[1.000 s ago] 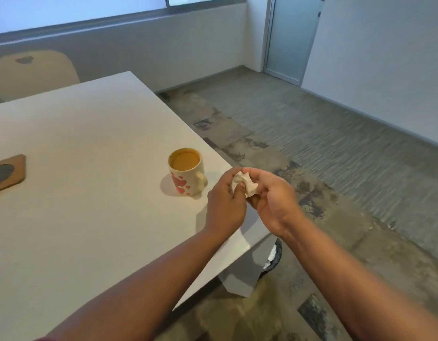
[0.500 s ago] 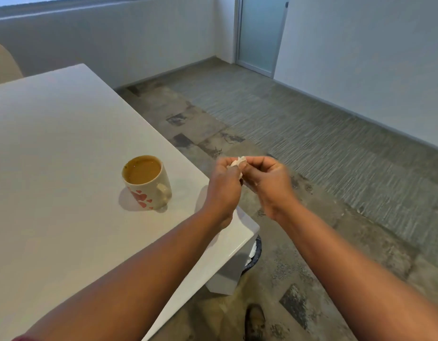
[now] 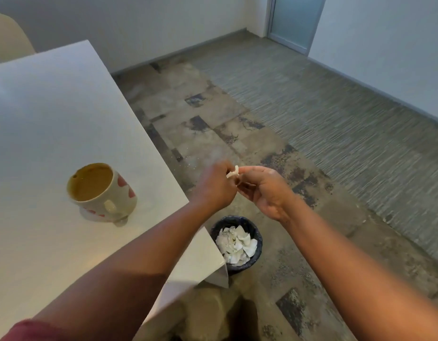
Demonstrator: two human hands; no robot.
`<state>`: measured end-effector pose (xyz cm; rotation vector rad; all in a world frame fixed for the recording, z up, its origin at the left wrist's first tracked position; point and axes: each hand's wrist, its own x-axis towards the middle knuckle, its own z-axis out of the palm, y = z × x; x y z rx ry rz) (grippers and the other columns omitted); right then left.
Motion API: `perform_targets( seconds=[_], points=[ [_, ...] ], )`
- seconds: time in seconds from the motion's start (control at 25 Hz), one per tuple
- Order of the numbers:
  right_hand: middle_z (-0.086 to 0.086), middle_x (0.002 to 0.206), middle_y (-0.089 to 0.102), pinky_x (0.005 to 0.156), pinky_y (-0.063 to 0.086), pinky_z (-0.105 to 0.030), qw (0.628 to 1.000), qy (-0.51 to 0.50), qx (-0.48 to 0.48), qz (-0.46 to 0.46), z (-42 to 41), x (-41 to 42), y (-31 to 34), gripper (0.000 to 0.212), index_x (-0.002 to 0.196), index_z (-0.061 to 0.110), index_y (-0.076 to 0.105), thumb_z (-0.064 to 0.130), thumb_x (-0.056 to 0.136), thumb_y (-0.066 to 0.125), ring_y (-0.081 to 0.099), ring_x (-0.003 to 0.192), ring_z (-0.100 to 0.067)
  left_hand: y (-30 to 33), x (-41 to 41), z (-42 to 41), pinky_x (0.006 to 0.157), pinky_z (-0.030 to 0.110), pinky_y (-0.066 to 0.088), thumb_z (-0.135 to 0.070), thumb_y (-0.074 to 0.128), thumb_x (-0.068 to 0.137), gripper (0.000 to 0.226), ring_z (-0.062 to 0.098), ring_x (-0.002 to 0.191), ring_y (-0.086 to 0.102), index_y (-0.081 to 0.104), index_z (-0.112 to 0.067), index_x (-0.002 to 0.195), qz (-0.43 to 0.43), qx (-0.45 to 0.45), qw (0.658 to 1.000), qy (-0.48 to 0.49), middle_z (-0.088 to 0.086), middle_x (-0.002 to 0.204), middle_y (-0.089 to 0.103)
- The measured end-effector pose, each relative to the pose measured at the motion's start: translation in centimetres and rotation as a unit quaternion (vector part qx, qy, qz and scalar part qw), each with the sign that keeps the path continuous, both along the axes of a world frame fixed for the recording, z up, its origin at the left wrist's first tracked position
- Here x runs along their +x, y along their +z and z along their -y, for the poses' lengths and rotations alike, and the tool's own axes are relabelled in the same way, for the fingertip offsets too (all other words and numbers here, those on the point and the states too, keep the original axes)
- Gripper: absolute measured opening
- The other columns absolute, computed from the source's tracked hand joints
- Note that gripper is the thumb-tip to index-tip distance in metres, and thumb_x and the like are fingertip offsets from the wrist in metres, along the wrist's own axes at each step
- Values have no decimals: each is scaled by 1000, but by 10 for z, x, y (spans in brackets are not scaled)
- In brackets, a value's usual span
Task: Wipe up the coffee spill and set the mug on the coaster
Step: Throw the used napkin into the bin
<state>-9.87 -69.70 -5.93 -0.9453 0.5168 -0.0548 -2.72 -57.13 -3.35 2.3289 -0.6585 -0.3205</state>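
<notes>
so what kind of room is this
Probably an office or meeting room: a plain white table, carpet-tile floor, a frosted glass door and a small bin of used tissues beside the table.

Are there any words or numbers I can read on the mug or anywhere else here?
None: no words or numbers show anywhere.
The mug bears only red hearts, no writing.
The tissue pinched between the left hand and right hand is plain, like the wads in the bin.

- Left hand [image 3: 216,189] & right hand [image 3: 267,190]: bare, no rings/watch/gloves seen.
- Both forearms bare to elbow, no bands.
- Dark red sleeve [image 3: 28,331] on left upper arm, bottom-left corner of view; only the edge shows.
- Right sleeve: not in view.
</notes>
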Motion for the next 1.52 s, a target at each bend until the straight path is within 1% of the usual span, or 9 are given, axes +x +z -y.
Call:
perform_targets(
  seconds=[0.24, 0.32, 0.4, 0.52, 0.64, 0.76, 1.08, 1.32, 1.52],
  points=[
    [-9, 80, 77, 63, 59, -21, 999, 3, -5, -48, 24, 2, -50, 11, 89, 3, 70, -8, 87, 69, 75, 71, -17, -18, 9, 26, 57, 29, 42, -23, 57, 102, 19, 20, 70, 59, 64, -16, 86, -45, 100, 993, -44, 4, 79, 65],
    [-8, 77, 74, 62, 59, -24, 993, 34, -83, -74, 30, 0, -71, 14, 85, 7, 68, -4, 84, 76, 73, 66, -15, -21, 10, 26, 58, 31, 41, -26, 51, 106, 27, 23, 73, 59, 58, -17, 81, -45, 184, 975, -118, 4, 79, 62],
    [-5, 78, 70, 64, 61, -32, 940, 96, -299, -133, 34, 0, -99, 16, 83, 15, 68, 5, 81, 81, 69, 67, -15, -24, 10, 23, 57, 31, 40, -34, 49, 105, 35, 22, 72, 59, 47, -24, 72, 73, 289, 938, -176, -3, 74, 56],
    [1, 84, 70, 72, 58, -38, 800, 181, -529, -219, 35, 0, -142, 16, 80, 24, 65, 15, 84, 78, 66, 77, -18, -26, 18, 12, 62, 31, 52, -40, 49, 104, 33, 19, 66, 61, 52, -22, 76, 236, 304, 906, -178, -5, 73, 58],
    [-4, 92, 69, 73, 56, -39, 765, 222, -535, -282, 38, -4, -186, 16, 87, 24, 62, 8, 88, 66, 66, 84, -26, -31, 29, -1, 64, 31, 49, -28, 51, 101, 24, 24, 64, 63, 57, -21, 79, 259, 343, 890, -152, -2, 73, 62],
    [-9, 115, 69, 74, 53, -38, 749, 257, -518, -322, 42, -8, -222, 34, 121, 19, 62, 7, 89, 63, 65, 99, -30, -40, 29, 5, 62, 32, 43, -29, 48, 100, 25, 26, 65, 60, 54, -20, 78, 234, 338, 899, -154, -1, 74, 62],
    [-9, 122, 65, 65, 47, -30, 769, 228, -465, -375, 39, -37, -263, 47, 137, 18, 56, 1, 93, 50, 63, 94, -26, -49, 34, 7, 57, 31, 36, -29, 43, 101, 27, 23, 62, 55, 47, -22, 74, 223, 285, 919, -159, -4, 72, 57],
    [-3, 90, 67, 56, 46, -29, 791, 173, -449, -377, 33, -29, -243, 26, 102, 22, 66, 3, 92, 52, 59, 71, -18, -46, 34, 7, 60, 32, 53, -25, 46, 97, 24, 26, 65, 66, 59, -20, 77, 221, 289, 919, -153, 0, 74, 66],
    [5, 65, 66, 46, 41, -27, 865, 103, -447, -203, 5, 26, -170, 20, 71, 24, 63, 15, 88, 57, 49, 52, -8, -37, 30, 4, 57, 30, 38, -16, 52, 93, 14, 23, 71, 65, 51, -24, 81, 221, 287, 922, -138, 0, 84, 68]
  ],
)
